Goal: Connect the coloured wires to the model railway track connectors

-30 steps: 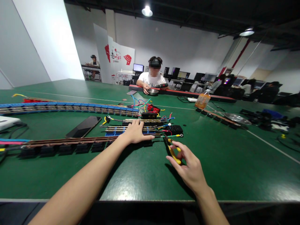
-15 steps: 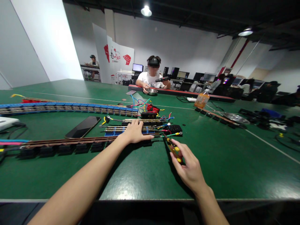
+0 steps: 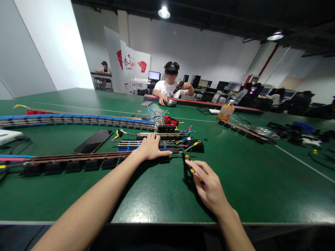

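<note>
My left hand [image 3: 149,148] lies with fingers spread across the bundled metal rails, pressing on a strip with blue supports [image 3: 126,146] and a brown-railed strip [image 3: 86,158] on black supports. In my right hand [image 3: 210,184] is a pair of pliers [image 3: 188,164] with yellow and black handles, fingers wrapped round them. The pliers' dark jaws point at the right ends of the rails, close to a green wire [image 3: 192,146] with a yellow sleeve and ring terminal. Whether the jaws grip the wire I cannot tell. Behind the wire sits a black block [image 3: 198,146].
A phone [image 3: 93,141] and a long blue rail strip [image 3: 78,120] lie to the left. Red and black connectors [image 3: 171,121] with loose wires are behind my left hand. Across the green table [image 3: 261,188] a person [image 3: 170,83] holds a power drill [image 3: 178,87] beside a metal bowl [image 3: 171,102].
The pliers have turned in my right hand and now show narrower. The green wire's ring end has swung up and left. My left hand stays put. The person opposite has tilted the drill downward.
</note>
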`<state>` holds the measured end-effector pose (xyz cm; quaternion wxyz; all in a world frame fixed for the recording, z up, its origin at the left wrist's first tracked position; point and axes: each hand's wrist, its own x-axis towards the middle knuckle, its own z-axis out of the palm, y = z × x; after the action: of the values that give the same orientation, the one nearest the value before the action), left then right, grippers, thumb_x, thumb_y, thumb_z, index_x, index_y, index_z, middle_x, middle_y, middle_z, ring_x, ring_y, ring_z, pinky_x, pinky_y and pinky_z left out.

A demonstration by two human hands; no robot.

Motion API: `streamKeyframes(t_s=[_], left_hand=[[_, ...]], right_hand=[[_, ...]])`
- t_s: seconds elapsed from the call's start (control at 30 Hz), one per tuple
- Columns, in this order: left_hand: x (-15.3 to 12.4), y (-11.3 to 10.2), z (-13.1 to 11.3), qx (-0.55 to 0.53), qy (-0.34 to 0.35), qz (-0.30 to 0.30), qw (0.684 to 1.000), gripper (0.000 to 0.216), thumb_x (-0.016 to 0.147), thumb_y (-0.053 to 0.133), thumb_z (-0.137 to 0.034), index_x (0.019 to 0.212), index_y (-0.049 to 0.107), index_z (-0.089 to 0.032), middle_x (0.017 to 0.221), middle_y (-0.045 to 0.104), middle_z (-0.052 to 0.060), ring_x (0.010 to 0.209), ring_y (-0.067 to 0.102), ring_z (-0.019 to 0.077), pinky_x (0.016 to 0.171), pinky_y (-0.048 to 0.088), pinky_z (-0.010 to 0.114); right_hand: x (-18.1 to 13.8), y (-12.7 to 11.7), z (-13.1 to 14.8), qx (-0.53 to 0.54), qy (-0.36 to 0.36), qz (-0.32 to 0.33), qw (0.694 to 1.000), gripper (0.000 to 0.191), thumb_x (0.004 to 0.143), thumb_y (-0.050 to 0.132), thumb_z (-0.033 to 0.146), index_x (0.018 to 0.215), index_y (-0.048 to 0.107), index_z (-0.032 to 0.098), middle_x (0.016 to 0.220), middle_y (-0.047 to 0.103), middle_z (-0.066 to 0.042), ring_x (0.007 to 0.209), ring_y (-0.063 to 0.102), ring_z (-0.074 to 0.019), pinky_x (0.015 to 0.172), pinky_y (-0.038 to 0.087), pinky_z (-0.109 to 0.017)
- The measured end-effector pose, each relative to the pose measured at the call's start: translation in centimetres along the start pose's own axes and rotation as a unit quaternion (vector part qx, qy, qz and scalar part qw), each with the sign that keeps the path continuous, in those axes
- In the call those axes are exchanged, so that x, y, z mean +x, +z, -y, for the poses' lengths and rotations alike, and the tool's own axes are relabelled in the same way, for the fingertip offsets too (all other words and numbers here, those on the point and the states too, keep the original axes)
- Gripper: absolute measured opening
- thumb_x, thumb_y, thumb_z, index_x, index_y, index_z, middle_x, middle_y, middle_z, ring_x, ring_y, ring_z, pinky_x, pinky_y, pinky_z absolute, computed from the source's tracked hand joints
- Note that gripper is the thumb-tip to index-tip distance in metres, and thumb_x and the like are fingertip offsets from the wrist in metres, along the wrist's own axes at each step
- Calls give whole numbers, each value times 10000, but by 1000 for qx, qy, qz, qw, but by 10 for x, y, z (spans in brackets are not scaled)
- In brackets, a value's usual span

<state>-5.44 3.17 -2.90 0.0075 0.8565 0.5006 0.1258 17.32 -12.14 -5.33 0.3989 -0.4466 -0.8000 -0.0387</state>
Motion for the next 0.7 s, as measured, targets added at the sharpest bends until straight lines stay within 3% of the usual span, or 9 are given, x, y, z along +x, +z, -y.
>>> streamKeyframes(t_s=[0.37, 0.7], left_hand=[[0, 1, 0, 1, -1, -3, 1000, 1084, 648, 289, -954, 1269, 536, -101, 1406, 440, 249, 1294, 402, 422, 1021, 382, 528], [0, 2, 0, 6, -1, -4, 1000, 1082, 644, 273, -960, 1251, 542, -106, 1394, 445, 245, 1281, 413, 414, 1024, 381, 528]], right_hand=[[3, -3, 6, -56, -51, 31, 997, 534, 868, 423, -17, 1294, 577, 264, 1029, 632, -65, 846, 560, -187, 735, 492, -308], [1, -3, 3, -79, -57, 49, 994, 560, 850, 399, -44, 1307, 544, 245, 1044, 644, -69, 830, 529, -201, 724, 450, -329]])
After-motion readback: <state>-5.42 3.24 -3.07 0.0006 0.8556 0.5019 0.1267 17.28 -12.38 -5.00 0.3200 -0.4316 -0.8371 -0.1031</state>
